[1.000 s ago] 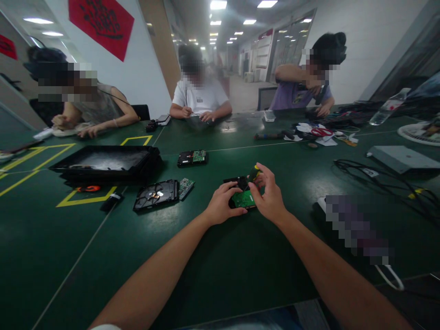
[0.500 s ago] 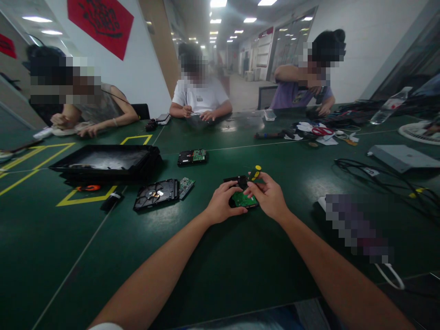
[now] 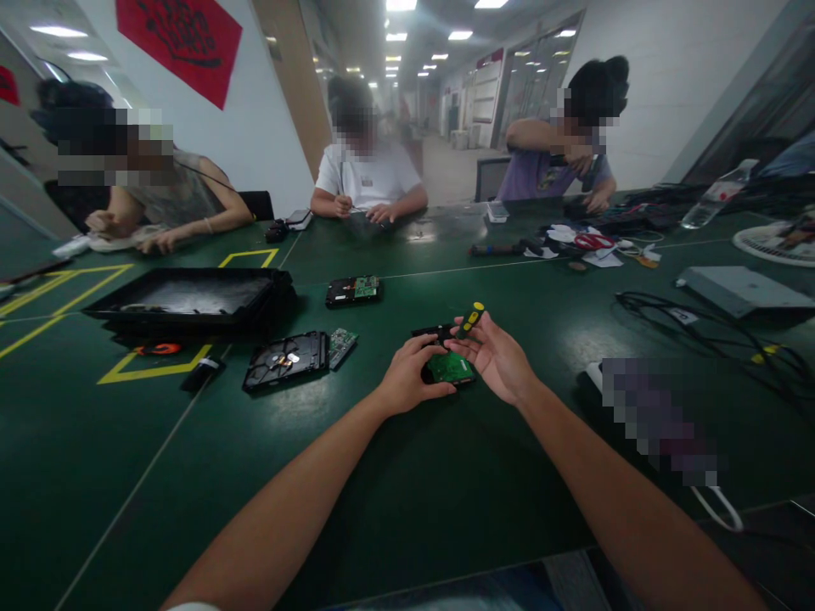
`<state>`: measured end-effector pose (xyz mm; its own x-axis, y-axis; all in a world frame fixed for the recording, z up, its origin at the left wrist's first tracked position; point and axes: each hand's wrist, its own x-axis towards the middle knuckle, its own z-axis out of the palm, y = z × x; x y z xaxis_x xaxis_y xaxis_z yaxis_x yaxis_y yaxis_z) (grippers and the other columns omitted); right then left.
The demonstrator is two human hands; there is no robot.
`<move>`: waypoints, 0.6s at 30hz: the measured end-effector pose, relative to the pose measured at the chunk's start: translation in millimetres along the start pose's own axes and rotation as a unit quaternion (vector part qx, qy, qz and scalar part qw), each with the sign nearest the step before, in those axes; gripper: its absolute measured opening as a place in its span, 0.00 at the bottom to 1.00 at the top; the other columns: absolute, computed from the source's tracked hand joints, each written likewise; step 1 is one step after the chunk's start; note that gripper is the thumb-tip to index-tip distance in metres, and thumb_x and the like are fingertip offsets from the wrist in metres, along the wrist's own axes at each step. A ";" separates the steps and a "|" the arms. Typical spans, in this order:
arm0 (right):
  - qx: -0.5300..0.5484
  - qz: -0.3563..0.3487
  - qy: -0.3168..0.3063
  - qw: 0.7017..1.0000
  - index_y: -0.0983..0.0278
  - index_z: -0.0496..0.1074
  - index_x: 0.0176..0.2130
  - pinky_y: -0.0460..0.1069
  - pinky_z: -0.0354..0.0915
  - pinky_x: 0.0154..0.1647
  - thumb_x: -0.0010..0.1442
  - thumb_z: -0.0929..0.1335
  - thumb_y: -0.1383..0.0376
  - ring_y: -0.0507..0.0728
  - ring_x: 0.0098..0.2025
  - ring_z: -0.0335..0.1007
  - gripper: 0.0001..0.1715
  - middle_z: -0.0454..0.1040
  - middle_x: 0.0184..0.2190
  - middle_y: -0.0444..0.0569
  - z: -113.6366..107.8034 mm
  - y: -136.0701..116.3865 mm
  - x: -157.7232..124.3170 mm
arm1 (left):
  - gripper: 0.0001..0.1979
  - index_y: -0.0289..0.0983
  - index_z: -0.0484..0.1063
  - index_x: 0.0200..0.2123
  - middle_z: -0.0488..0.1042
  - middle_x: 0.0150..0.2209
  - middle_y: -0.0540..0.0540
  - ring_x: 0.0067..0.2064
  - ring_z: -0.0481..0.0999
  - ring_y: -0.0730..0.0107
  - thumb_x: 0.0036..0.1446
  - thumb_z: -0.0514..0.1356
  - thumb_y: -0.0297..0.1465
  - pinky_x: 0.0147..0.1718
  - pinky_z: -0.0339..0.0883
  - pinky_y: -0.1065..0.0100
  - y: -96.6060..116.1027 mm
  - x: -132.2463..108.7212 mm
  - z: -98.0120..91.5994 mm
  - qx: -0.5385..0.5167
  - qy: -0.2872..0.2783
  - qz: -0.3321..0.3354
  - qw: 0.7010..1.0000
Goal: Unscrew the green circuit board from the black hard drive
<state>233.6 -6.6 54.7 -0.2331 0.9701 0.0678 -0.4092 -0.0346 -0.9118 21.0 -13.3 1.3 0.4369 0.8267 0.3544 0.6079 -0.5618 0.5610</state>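
The broad green tabletop (image 3: 382,484) spreads under everything, smooth and faintly glossy. On its left side sits a stack of black trays (image 3: 204,297), rectangular, with a shiny, flat-bottomed top one. Far to the right lies a boxy grey case (image 3: 739,288) with a matte, flat top. My right hand (image 3: 500,356) is raised at the near middle, its fingertips pinched on a screwdriver; my left hand (image 3: 413,375) curves around the left end of a hard drive, thumb along the near edge, fingers across the far side, gripping it against the table. To the left rests a black drive casing (image 3: 286,361), ribbed and hard-edged. The hard drive (image 3: 452,368) lies between my hands, its flat green board facing up. Touching or just beside the casing is a loose circuit board (image 3: 342,348), thin and speckled with components. The screwdriver (image 3: 472,317) has a stubby yellow-and-dark handle, tilted; I cannot make out its tip.
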 end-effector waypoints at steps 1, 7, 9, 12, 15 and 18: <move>-0.001 0.007 -0.002 1.000 0.61 0.77 0.49 0.63 0.76 0.61 0.69 0.67 0.41 0.61 0.47 0.83 0.28 0.82 0.45 0.54 0.5 -2.0 -0.3 | 0.38 0.45 0.72 0.62 0.66 0.69 0.38 0.71 0.64 0.42 0.51 0.75 0.50 0.68 0.60 0.41 -0.4 -0.1 0.1 0.001 0.000 0.001 1.000; 0.046 0.035 -0.005 0.998 0.63 0.77 0.46 0.62 0.73 0.65 0.69 0.66 0.41 0.61 0.48 0.81 0.29 0.81 0.45 0.55 1.8 -6.2 -1.2 | 0.38 0.45 0.72 0.63 0.66 0.69 0.38 0.71 0.63 0.42 0.51 0.74 0.49 0.68 0.60 0.41 0.5 -0.4 -0.5 0.001 0.000 -0.001 1.000; 0.066 0.042 -0.004 0.997 0.62 0.77 0.45 0.61 0.72 0.66 0.68 0.68 0.42 0.60 0.48 0.81 0.27 0.81 0.46 0.54 0.6 -6.4 -0.6 | 0.38 0.45 0.72 0.63 0.66 0.69 0.38 0.71 0.64 0.41 0.51 0.74 0.49 0.68 0.60 0.40 1.2 -0.3 -1.1 0.000 -0.004 -0.003 1.000; 0.080 0.062 -0.014 0.995 0.63 0.77 0.45 0.60 0.74 0.63 0.68 0.68 0.43 0.61 0.49 0.81 0.26 0.82 0.44 0.55 -1.6 -8.1 -0.2 | 0.37 0.45 0.72 0.62 0.66 0.69 0.38 0.71 0.64 0.42 0.51 0.75 0.49 0.68 0.61 0.41 1.8 -0.1 -1.9 -0.004 -0.002 0.001 1.000; 0.081 0.082 -0.031 0.993 0.63 0.77 0.45 0.57 0.78 0.54 0.68 0.68 0.42 0.61 0.49 0.81 0.28 0.82 0.46 0.56 -2.8 -10.0 -1.5 | 0.37 0.44 0.72 0.62 0.67 0.69 0.38 0.70 0.65 0.42 0.51 0.75 0.48 0.68 0.61 0.42 2.0 0.1 -2.5 -0.004 0.003 0.008 1.000; 0.074 0.096 -0.042 0.992 0.63 0.78 0.47 0.52 0.76 0.41 0.67 0.68 0.41 0.59 0.43 0.79 0.29 0.82 0.47 0.56 -2.8 -10.3 -3.5 | 0.36 0.44 0.73 0.61 0.67 0.68 0.37 0.70 0.66 0.42 0.52 0.74 0.48 0.67 0.62 0.42 2.4 0.2 -2.7 -0.001 0.000 0.006 1.000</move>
<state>241.1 -9.0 62.8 -0.3891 0.9191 -0.0625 -0.4734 -0.2577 -0.8423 20.8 -14.5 4.7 0.4437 0.8199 0.3617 0.6008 -0.5716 0.5588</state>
